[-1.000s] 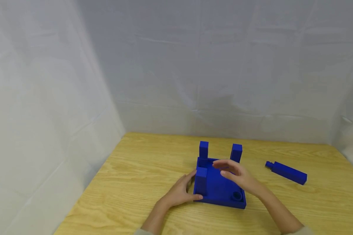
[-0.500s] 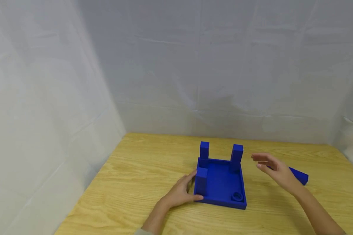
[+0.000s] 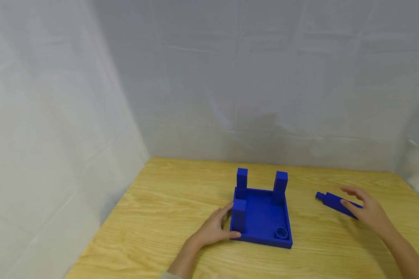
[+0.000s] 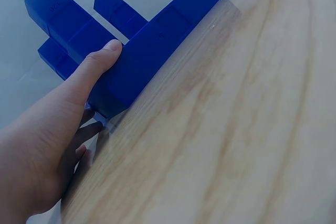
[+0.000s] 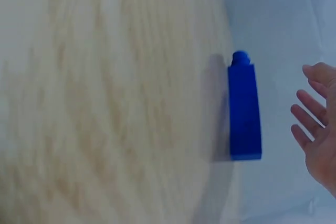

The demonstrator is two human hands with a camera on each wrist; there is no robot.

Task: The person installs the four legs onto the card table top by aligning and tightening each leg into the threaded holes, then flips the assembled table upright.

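- Left hand (image 3: 211,229), nearest the viewer: fingers relaxed and laid against the near-left corner of the blue tray (image 3: 262,221), the thumb along its side wall; it pinches nothing and braces the tray on the table (image 3: 160,217).
- Tray: three blue posts stand upright at its corners; the fourth corner, at 5 o'clock, shows only an empty round socket (image 3: 281,233).
- Right hand (image 3: 364,209), at 3 o'clock from the tray: fingers spread and straight, hovering over the loose blue post (image 3: 335,202), nothing yet grasped.
- Loose post: lies flat on the table, well apart from the tray, its round peg pointing toward 9 o'clock.
- Step in hand, as judged: reaching for the fourth post. The next move calls for closing round its body, standing it peg-down, and meeting the socket.
- Room: bare table between post and tray; the right table edge and the white backdrop (image 3: 251,77) lie near the post.
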